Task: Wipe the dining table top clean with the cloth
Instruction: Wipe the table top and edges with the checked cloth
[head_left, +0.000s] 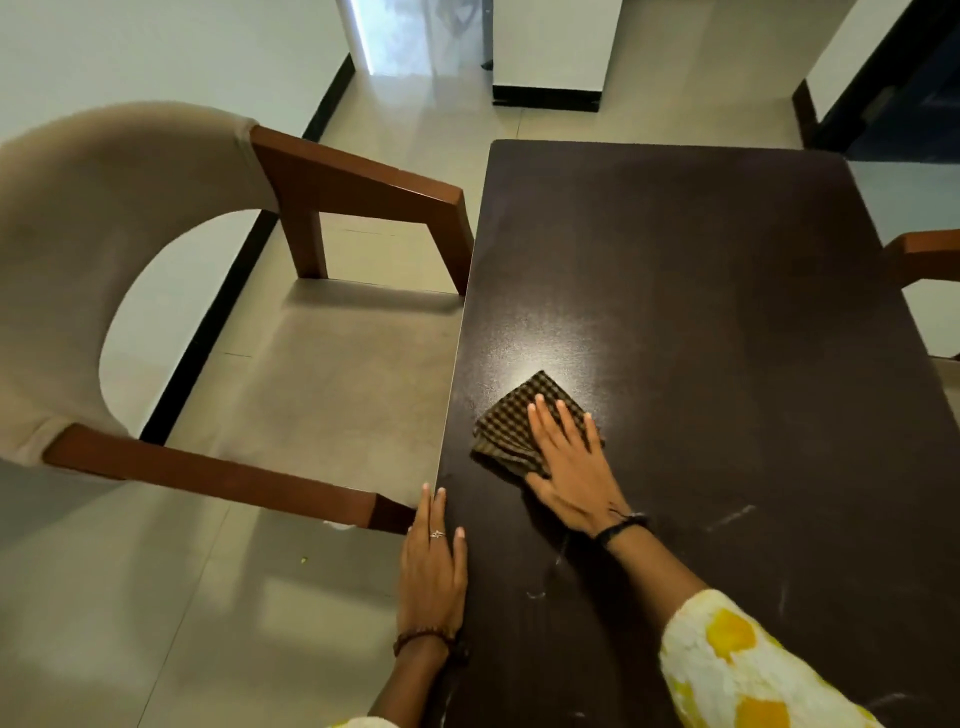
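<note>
Cloth (519, 423), dark and checked, lies folded on the near left part of the dark bench (701, 312). Nearest, the left hand (432, 571) rests flat and released along the bench's left edge, holding nothing. Just beyond, the right hand (571, 467) presses flat on the cloth, fingers spread, not clenched. Pale smears mark the near surface. Farther left stands a beige chair (104, 249) with wooden arms.
</note>
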